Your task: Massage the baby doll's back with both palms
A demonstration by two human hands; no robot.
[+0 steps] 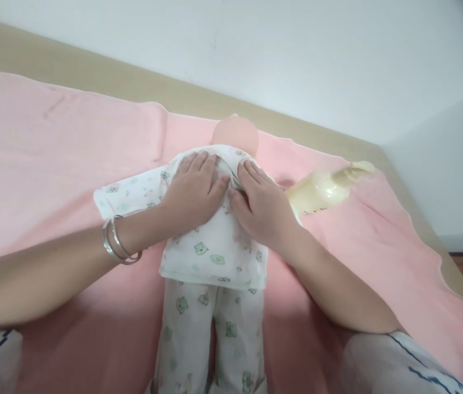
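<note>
The pink sheet (71, 131) is the support surface; the baby doll (216, 241) lies on it at centre, long axis running from 6 to 12 o'clock, head (236, 134) at 12. Whether it faces up cannot be told. The printed top (215, 257) covers the torso, its hem towards 6 o'clock and its filled sleeve (133, 191) pointing between 8 and 9. Judged by look, the fabric is light, soft and easily creased; hold it at the hem or front edge. The printed trousers (231, 328) extend to 6 o'clock. The bare glossy arm (317, 191) points between 2 and 3 o'clock; it is probably stiff and slippery, best held at the wrist. The left hand (196, 186) rests flat on the top, unclenched. The right hand (262, 202) bends over a chest fold; whether it pinches fabric cannot be told.
</note>
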